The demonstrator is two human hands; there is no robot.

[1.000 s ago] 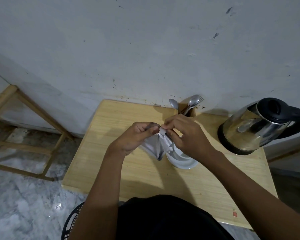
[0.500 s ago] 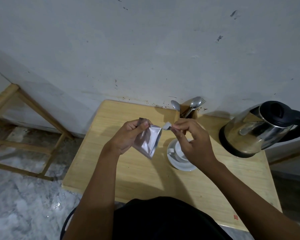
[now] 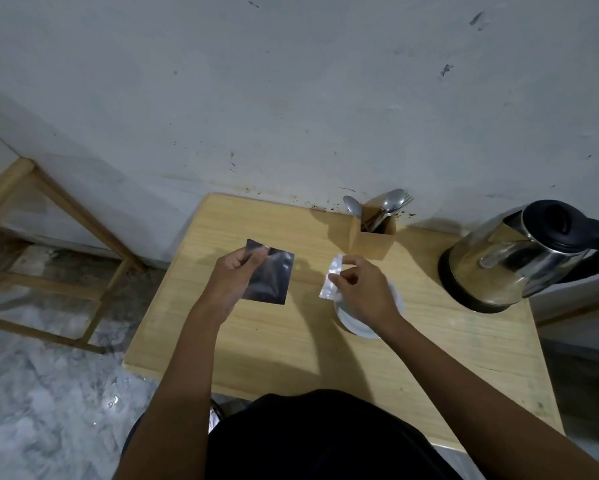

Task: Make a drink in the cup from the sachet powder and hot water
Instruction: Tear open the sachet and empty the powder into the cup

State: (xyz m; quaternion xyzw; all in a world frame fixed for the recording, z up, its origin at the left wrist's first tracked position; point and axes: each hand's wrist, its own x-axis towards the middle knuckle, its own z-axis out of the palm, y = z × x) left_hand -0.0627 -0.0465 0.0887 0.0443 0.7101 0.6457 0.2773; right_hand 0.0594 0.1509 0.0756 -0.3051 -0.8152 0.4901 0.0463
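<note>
My left hand [image 3: 234, 277] pinches a silver foil sachet [image 3: 272, 277] by its top left corner and holds it upright above the wooden table [image 3: 263, 341]. My right hand [image 3: 363, 289] grips the torn-off foil strip [image 3: 332, 278] between thumb and fingers, a hand's width right of the sachet. Under my right hand sits a white saucer [image 3: 351, 323]; the cup on it is hidden by the hand. A steel electric kettle [image 3: 512, 261] with a black lid and handle stands at the table's right side.
A small wooden holder [image 3: 376, 239] with spoons and a fork stands at the back against the grey wall. A wooden frame [image 3: 48, 244] stands on the marble floor to the left. The table's near edge is close to my body.
The top strip has come off the sachet. My hands have moved apart, the left with the sachet going left, the right with the strip staying over the saucer.
</note>
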